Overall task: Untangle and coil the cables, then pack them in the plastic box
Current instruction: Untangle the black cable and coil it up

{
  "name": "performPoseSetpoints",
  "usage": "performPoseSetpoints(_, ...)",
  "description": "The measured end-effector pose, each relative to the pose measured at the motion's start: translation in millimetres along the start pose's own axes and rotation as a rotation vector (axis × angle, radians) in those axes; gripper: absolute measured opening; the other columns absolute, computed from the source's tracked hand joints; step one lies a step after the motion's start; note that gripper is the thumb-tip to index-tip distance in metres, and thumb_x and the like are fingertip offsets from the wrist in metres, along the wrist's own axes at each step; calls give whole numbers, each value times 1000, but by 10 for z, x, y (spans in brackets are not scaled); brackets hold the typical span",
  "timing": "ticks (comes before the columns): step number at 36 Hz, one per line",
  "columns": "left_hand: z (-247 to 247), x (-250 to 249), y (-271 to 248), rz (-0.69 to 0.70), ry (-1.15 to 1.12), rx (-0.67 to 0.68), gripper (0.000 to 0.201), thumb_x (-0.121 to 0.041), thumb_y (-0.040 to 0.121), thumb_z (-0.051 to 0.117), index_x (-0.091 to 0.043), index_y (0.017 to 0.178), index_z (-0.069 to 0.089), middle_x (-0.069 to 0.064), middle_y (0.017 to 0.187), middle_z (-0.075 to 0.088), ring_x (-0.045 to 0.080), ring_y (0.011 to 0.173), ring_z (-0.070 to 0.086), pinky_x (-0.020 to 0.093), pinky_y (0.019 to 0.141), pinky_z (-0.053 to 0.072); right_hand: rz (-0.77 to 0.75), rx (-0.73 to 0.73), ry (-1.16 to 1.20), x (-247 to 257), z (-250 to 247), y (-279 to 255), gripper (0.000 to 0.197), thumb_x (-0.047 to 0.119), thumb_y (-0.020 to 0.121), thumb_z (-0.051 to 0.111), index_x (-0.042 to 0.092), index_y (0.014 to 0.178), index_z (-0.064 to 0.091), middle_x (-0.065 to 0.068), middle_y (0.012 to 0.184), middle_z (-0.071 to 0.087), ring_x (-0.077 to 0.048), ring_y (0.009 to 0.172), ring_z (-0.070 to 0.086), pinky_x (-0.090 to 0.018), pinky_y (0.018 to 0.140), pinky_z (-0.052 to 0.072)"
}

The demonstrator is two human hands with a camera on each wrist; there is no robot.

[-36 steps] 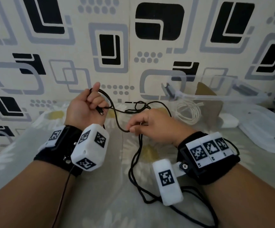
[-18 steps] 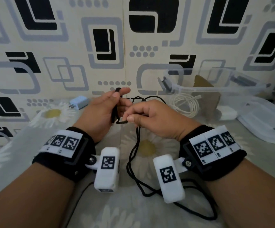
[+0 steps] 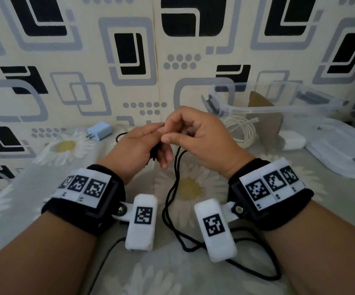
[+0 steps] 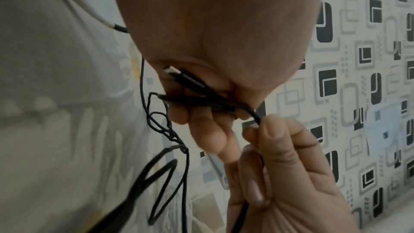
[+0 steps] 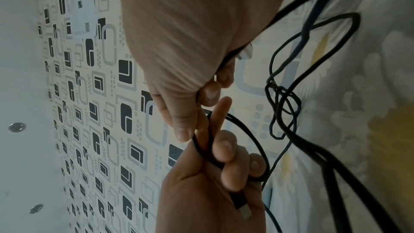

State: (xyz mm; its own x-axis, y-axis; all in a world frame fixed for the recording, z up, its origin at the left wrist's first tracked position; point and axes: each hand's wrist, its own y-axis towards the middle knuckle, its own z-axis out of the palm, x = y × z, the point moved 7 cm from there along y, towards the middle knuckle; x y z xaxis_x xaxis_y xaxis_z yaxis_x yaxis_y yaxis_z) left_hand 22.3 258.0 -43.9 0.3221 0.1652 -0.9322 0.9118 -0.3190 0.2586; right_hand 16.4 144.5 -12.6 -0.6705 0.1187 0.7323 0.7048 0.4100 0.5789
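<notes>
A thin black cable [image 3: 169, 199] hangs from both hands and trails in loose loops over the flowered sheet between my wrists. My left hand [image 3: 144, 143] grips a small bundle of its turns, and the USB plug [image 4: 177, 75] lies against the palm. Fingertip to fingertip with it, my right hand [image 3: 193, 133] pinches the same black cable [image 5: 202, 148] between thumb and forefinger. A knotted tangle [image 5: 282, 98] shows further down the strand. The clear plastic box [image 3: 278, 107] stands at the back right, holding a coiled white cable [image 3: 243, 129].
The box's clear lid [image 3: 342, 154] lies flat at the far right. A white adapter [image 3: 293, 141] sits beside the box, and a pale blue charger [image 3: 100, 130] lies by the patterned wall at the back left. A brown cardboard piece [image 3: 263, 116] stands in the box.
The left hand has turned over and closed on the cable near its plug. Both hands have come together and risen slightly, the right one feeding cable onto the left hand's bundle.
</notes>
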Motion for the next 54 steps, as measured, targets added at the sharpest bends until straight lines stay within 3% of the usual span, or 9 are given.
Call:
performPoseSetpoints(6, 35, 16, 5, -39, 30, 43, 36, -28, 99, 33, -12, 68, 42, 1, 52, 33, 14, 49, 26, 26, 52, 28, -15, -90, -140, -32, -72, 9, 20, 11, 81, 75, 9, 80, 55, 5, 72, 54, -15, 60, 49, -20, 59, 42)
performPoseSetpoints(11, 96, 41, 10, -75, -78, 160, 49, -44, 75, 47, 4, 81, 51, -2, 53, 24, 13, 48, 17, 24, 48, 21, -24, -107, -188, -39, -93, 36, 26, 11, 79, 75, 20, 79, 50, 7, 84, 45, -6, 60, 38, -25, 60, 41)
performPoseSetpoints(18, 91, 26, -39, -32, 15, 232, 28, -49, 76, 59, -25, 71, 71, 2, 58, 24, 12, 51, 21, 19, 48, 26, 63, -78, -130, -75, -71, 11, 22, 23, 85, 67, 26, 83, 45, -1, 84, 45, -33, 63, 46, -40, 57, 47)
performPoseSetpoints(20, 89, 26, -45, -31, 56, 243, 26, -50, 81, 59, -31, 86, 76, 8, 62, 23, 14, 53, 21, 19, 49, 28, 65, -88, -129, -65, -87, 10, 19, 18, 92, 63, 21, 85, 46, 0, 79, 45, -21, 58, 47, -33, 54, 47)
performPoseSetpoints(23, 36, 76, -33, -68, 28, 184, 32, -44, 88, 54, -22, 87, 77, -2, 55, 24, 13, 51, 20, 22, 49, 24, 82, -102, -138, -59, -111, 8, 14, 24, 100, 50, 22, 87, 46, 4, 76, 47, -6, 58, 45, -26, 58, 42)
performPoseSetpoints(29, -236, 91, -11, -114, -236, -49, 38, -33, 97, 44, -7, 83, 69, -8, 49, 20, 5, 42, 17, 16, 41, 19, 177, -202, -56, -115, -223, -15, 24, 36, 101, 42, 14, 95, 50, 0, 77, 58, -22, 58, 56, -41, 61, 51)
performPoseSetpoints(35, -520, 208, 16, -194, -499, -216, 43, -33, 103, 37, -10, 82, 66, -10, 45, 17, 8, 40, 9, 19, 38, 20, 281, -143, -13, -196, -166, -32, 46, 61, 77, 51, 21, 102, 50, -11, 84, 66, -18, 65, 64, -34, 70, 54)
performPoseSetpoints(43, -672, 255, -3, -201, -815, -333, 43, -35, 100, 43, -14, 70, 66, -9, 44, 15, 7, 34, 13, 19, 36, 23, 351, -60, -189, -392, -151, -54, 32, 25, 86, 70, 27, 108, 47, -7, 87, 67, -24, 84, 67, -42, 83, 55)
performPoseSetpoints(54, -728, 130, 12, -106, -1209, -202, 41, -35, 95, 44, -18, 62, 61, -5, 46, 12, 11, 40, 7, 17, 39, 18, 418, -157, -173, -509, -221, -78, 7, 20, 98, 52, 19, 92, 47, -9, 75, 67, -13, 51, 58, -16, 50, 46)
